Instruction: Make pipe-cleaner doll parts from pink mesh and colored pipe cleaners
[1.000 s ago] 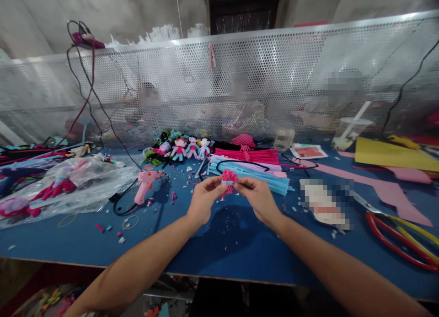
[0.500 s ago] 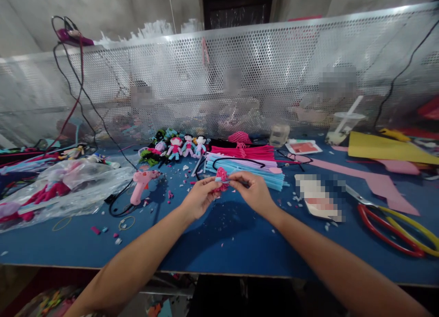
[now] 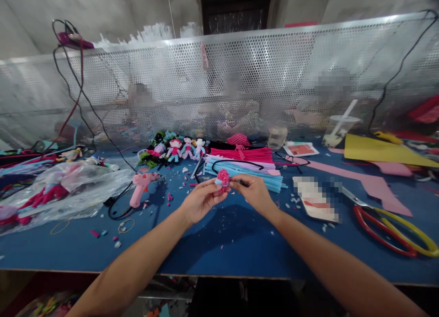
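A small pink pipe-cleaner ball with a light blue band [image 3: 222, 177] is held between both my hands above the blue table [image 3: 219, 244]. My left hand [image 3: 200, 200] cups it from below left, fingers pinched on it. From the right, my right hand [image 3: 252, 192] pinches its other side. Just behind my hands lies a stack of pink, lilac and light blue pipe cleaners [image 3: 245, 166].
A pink glue gun [image 3: 141, 185] with a black cord lies left of my hands. Small finished dolls [image 3: 176, 148] stand at the back. Red and yellow scissors [image 3: 394, 225] lie at the right. A plastic bag [image 3: 61, 186] fills the left. Behind the perforated metal screen [image 3: 240, 79] sit other people.
The pink ball has turned in my fingers and now shows its rounded top. My hands have stayed close together above the same spot.
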Tool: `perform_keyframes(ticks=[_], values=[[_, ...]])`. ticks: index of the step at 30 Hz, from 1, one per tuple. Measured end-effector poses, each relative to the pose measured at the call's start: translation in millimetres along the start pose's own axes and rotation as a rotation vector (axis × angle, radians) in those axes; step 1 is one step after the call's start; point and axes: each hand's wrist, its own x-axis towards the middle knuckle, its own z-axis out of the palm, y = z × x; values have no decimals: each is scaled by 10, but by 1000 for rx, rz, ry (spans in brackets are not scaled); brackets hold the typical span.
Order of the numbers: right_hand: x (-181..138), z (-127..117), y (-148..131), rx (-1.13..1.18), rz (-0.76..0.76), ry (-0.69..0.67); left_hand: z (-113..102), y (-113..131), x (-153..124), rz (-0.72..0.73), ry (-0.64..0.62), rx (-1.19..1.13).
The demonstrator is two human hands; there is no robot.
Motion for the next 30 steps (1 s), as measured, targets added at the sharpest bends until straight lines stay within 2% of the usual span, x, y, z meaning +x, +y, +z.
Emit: perform_keyframes(ticks=[2, 6, 10, 13, 18, 24, 30], values=[[4, -2, -18, -13, -21, -26, -1, 3, -1, 11, 0, 26], [9, -18, 2, -102, -196, -67, 17, -12, -18, 44, -38, 36], [18, -51, 58, -151, -356, -46, 57, -32, -61, 37, -62, 71], [27, -66, 72, -204, -411, -46, 72, -42, -85, 78, -81, 130], [32, -40, 80, -247, -376, -60, 35, -29, -61, 93, -69, 96], [4, -9, 78, -328, -396, -100, 7, 7, -15, -98, 80, -143], [30, -27, 45, -200, -125, -122, 12, 8, -2, -103, 125, -143]])
